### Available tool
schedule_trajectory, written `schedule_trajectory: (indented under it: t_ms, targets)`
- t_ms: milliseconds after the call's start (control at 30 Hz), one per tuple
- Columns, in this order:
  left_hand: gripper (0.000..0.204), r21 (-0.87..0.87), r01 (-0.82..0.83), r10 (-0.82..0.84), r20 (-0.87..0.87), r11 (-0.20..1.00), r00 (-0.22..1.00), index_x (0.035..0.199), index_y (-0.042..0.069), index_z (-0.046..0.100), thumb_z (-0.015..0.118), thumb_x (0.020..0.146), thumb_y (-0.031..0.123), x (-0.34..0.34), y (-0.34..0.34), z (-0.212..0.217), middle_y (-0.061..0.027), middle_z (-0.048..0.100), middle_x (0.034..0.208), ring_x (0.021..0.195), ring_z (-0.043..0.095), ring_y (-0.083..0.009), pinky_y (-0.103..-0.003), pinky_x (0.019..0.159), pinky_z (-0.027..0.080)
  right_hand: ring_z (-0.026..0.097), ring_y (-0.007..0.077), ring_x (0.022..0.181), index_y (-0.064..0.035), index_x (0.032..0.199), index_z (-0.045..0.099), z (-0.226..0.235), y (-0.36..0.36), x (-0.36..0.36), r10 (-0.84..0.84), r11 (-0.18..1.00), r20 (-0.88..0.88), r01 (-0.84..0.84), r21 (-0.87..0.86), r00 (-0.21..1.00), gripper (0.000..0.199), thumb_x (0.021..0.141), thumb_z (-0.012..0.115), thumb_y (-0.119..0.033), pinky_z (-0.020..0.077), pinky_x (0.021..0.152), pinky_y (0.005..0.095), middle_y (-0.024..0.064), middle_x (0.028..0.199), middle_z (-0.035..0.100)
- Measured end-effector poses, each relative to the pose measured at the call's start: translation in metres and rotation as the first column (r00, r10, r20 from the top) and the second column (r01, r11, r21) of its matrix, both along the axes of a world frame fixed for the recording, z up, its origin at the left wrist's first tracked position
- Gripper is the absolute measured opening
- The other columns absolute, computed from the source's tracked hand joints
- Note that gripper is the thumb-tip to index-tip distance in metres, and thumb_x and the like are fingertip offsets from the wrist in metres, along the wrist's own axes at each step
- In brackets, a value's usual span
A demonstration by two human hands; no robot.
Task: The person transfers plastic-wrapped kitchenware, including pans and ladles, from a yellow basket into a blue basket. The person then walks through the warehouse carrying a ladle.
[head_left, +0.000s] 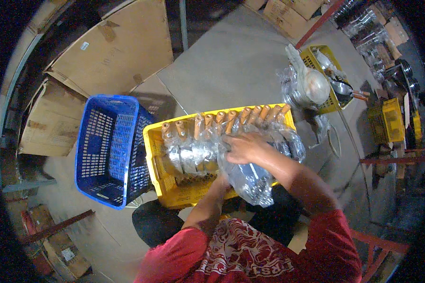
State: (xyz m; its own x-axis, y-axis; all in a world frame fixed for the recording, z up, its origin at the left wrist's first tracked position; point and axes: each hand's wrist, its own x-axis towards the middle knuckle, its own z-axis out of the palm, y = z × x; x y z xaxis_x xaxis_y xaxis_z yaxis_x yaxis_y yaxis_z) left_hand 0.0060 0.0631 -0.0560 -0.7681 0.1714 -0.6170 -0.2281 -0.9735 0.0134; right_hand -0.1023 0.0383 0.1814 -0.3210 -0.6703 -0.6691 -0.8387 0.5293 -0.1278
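My right hand [247, 148] is closed on the upper part of a clear plastic bag [256, 186] with shiny metal ware inside. The bag hangs over the near side of a yellow crate [152, 155]. My left forearm reaches into the crate; the left hand [225, 182] is mostly hidden behind the bag, so its fingers do not show. Along the crate's far side stands a row of several wooden handles [208, 120], belonging to metal pieces [188, 158] wrapped in clear plastic. Their exact kind is covered by the wrapping.
A blue crate [131, 155] stands left of the yellow one, by large cardboard boxes [118, 52]. At the far right are a second yellow crate [311, 56] with wooden-handled pans, and a pale rounded bundle [316, 87]. A red metal bar [321, 23] rises behind them.
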Motion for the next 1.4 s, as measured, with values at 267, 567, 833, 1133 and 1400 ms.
schedule_trajectory:
  t_ms: [267,567,833,1133,1400]
  targets:
    - [0.054,0.095,-0.099,0.086,0.135,0.991,0.987,0.128,0.005,0.057,0.040,0.102,0.049,-0.005,0.006,-0.057,-0.0126,0.066,0.117,0.104,0.066,-0.0321,-0.047,0.092,0.055,0.065,0.0370,0.111,-0.0062,0.108,0.074,-0.075,-0.009,-0.017,-0.064,0.998,-0.024,0.064,-0.005,0.998,0.041,0.080,0.062,-0.033,0.0529,0.092,0.0498,0.0187,0.114,0.070]
    - [0.048,-0.176,0.011,0.036,0.263,0.984,0.964,0.126,0.002,0.058,0.041,0.102,0.040,-0.014,0.050,-0.112,-0.0139,0.067,0.114,0.100,0.066,-0.0325,-0.047,0.090,0.055,0.073,0.0276,0.093,-0.0121,0.097,0.078,-0.098,0.007,-0.029,0.108,0.994,-0.254,-0.106,0.023,0.961,0.024,0.081,0.066,-0.024,0.0564,0.077,0.0403,0.0097,0.103,0.075]
    - [0.045,-0.763,0.558,-0.515,0.352,0.326,0.782,0.123,0.001,0.060,0.045,0.100,0.037,-0.001,0.001,-0.084,-0.0160,0.066,0.119,0.105,0.065,-0.0345,-0.048,0.093,0.052,0.063,0.0373,0.114,-0.0065,0.111,0.072,-0.080,0.008,-0.034,0.080,0.997,-0.221,-0.074,0.034,0.972,0.039,0.083,0.064,-0.033,0.0469,0.101,0.0479,0.0223,0.124,0.064]
    - [0.043,-0.875,0.385,-0.391,0.477,-0.294,0.787,0.129,-0.001,0.060,0.059,0.095,0.026,0.083,-0.252,0.147,-0.0172,0.069,0.120,0.110,0.065,-0.0282,-0.038,0.099,0.049,0.057,0.0266,0.116,-0.0032,0.130,0.059,-0.074,0.148,-0.120,-0.520,0.455,0.266,0.527,-0.718,0.811,0.044,0.098,0.058,-0.032,0.0439,0.102,0.0392,0.0150,0.126,0.061]
    - [0.060,-0.583,0.757,-0.396,0.796,-0.296,0.458,0.127,0.000,0.058,0.049,0.099,0.051,0.210,-0.255,0.095,-0.0246,0.067,0.115,0.101,0.068,-0.0353,-0.044,0.088,0.052,0.060,0.0211,0.094,-0.0030,0.114,0.063,-0.205,0.395,-0.109,-0.923,0.076,0.293,0.865,-0.496,0.249,0.042,0.101,0.049,-0.041,0.0488,0.086,0.0367,0.0091,0.101,0.064]
